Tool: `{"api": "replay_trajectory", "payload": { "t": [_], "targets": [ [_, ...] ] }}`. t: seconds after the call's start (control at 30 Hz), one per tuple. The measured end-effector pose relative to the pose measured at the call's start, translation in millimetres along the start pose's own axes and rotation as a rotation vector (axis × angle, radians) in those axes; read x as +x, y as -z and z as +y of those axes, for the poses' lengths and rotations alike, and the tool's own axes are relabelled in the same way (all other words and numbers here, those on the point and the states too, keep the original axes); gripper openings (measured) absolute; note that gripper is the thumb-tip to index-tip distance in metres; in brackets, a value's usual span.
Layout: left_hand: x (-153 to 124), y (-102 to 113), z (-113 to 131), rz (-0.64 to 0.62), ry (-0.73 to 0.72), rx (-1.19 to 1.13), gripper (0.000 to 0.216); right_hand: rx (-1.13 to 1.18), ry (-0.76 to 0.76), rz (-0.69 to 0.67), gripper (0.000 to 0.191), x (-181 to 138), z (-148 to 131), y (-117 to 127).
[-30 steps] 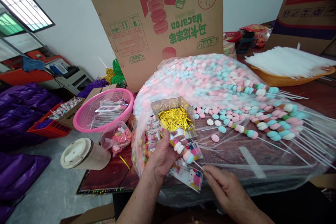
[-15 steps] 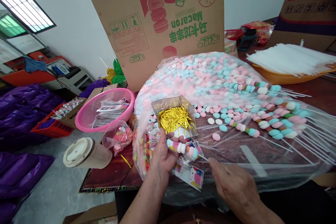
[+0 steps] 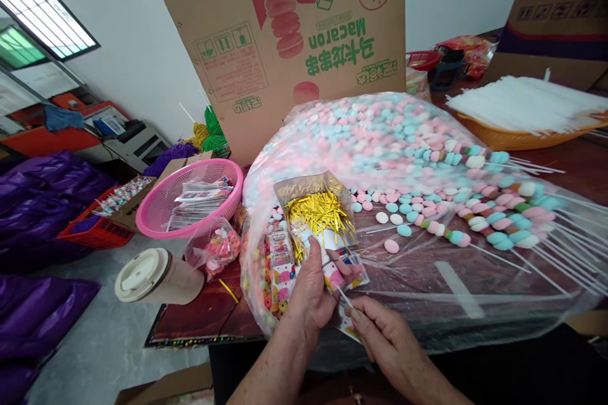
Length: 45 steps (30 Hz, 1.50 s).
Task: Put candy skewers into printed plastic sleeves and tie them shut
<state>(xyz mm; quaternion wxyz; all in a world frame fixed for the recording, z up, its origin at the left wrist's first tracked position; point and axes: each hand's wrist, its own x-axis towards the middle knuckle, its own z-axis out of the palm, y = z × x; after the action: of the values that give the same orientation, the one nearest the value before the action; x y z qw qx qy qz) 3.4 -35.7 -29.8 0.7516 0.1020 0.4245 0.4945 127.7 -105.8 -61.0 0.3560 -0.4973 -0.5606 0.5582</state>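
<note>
My left hand (image 3: 316, 288) is closed round a marshmallow skewer (image 3: 334, 275) of pink, white and blue pieces, partly hidden by the fingers. Its white stick points down to the right, where my right hand (image 3: 387, 335) pinches it between thumb and fingers. Just behind the left hand lies an open bag of gold twist ties (image 3: 323, 209). Small printed bags (image 3: 281, 253) lie to the left of my fingers, and another printed bag (image 3: 349, 323) is partly covered below my hands. Whether the skewer sits inside a wrapper I cannot tell.
A large clear bag of marshmallows (image 3: 361, 120) spreads over the table, with finished skewers (image 3: 508, 221) at its right. To the left stand a pink basket (image 3: 147, 209) of flat packets and a lidded cup (image 3: 159, 275). White sticks (image 3: 522, 104) fill a tray at right; a carton (image 3: 213, 19) stands behind.
The skewer has moved left and tilted more steeply, its upper end now over the gold ties. My right hand has come left and down with the stick, closer to my left hand.
</note>
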Motion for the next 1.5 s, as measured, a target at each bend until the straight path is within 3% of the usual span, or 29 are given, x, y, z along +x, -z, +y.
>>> {"api": "replay_trajectory", "payload": {
  "t": [0.2,0.37,0.47,0.57,0.6,0.67,0.73,0.77,0.83,0.93,1.03,1.07,1.13,1.2,1.27,1.37,1.43,1.5],
  "targets": [
    [1.5,2.0,3.9,-0.084,-0.032,-0.028,0.026,-0.026,0.011,0.001,0.038,5.8,-1.8,3.1],
    [-1.2,-10.1,-37.6,0.016,-0.091,0.041,0.039,-0.154,0.126,0.218,0.037,24.1,-4.8,-5.6],
    [-16.6,-3.6,-48.4,0.003,-0.103,0.238,0.035,-0.128,0.171,0.236,0.033,33.4,-2.1,0.6],
    [-38.5,8.4,-19.6,-0.197,-0.108,0.573,0.025,-0.123,0.17,0.136,0.033,33.3,-1.3,17.4],
    [-44.0,11.1,-2.9,-0.203,-0.186,0.741,0.019,-0.148,0.177,0.101,0.033,31.7,-2.8,24.0],
    [-48.0,13.2,31.8,-0.07,-0.484,0.989,0.014,-0.227,0.218,0.041,0.032,28.3,-9.5,36.7],
    [-43.3,11.6,56.6,-0.054,-0.672,1.028,0.037,-0.314,0.265,-0.026,0.032,26.8,-19.8,47.6],
    [-39.1,10.3,62.6,-0.089,-0.663,1.001,0.039,-0.365,0.287,-0.058,0.033,27.0,-25.4,52.3],
    [-31.1,8.1,60.8,-0.165,-0.497,0.925,0.032,-0.489,0.35,-0.089,0.033,29.2,-35.4,60.2],
    [-26.1,7.6,36.1,-0.265,-0.27,0.846,0.022,-0.727,0.464,-0.113,0.03,35.4,-44.3,69.0],
    [-26.8,9.8,10.3,-0.295,-0.303,0.811,0.014,-0.901,0.545,-0.152,0.028,43.1,-47.7,75.6],
    [-26.8,10.4,5.1,-0.281,-0.315,0.791,0.009,-0.896,0.574,-0.113,0.026,45.3,-48.2,77.5],
    [-25.7,10.8,1.0,-0.224,-0.286,0.721,0.008,-0.777,0.585,0.102,0.023,47.5,-48.2,79.5],
    [-23.7,9.8,2.6,-0.164,-0.23,0.621,0.016,-0.549,0.474,0.299,0.028,46.7,-46.0,75.8],
    [-21.8,8.1,4.2,-0.148,-0.213,0.567,0.02,-0.275,0.272,0.242,0.033,43.8,-41.0,63.4],
    [-20.4,7.1,-1.2,-0.153,-0.334,0.683,0.019,0.088,0.03,-0.015,0.032,40.5,-31.0,35.3],
    [-21.3,8.7,-8.4,-0.104,-0.427,0.767,0.017,0.198,-0.026,-0.039,0.03,39.9,-25.3,20.8],
    [-24.1,11.8,-13.7,-0.057,-0.397,0.729,0.01,0.185,-0.005,0.005,0.028,38.7,-21.7,15.4]
  ]
}}
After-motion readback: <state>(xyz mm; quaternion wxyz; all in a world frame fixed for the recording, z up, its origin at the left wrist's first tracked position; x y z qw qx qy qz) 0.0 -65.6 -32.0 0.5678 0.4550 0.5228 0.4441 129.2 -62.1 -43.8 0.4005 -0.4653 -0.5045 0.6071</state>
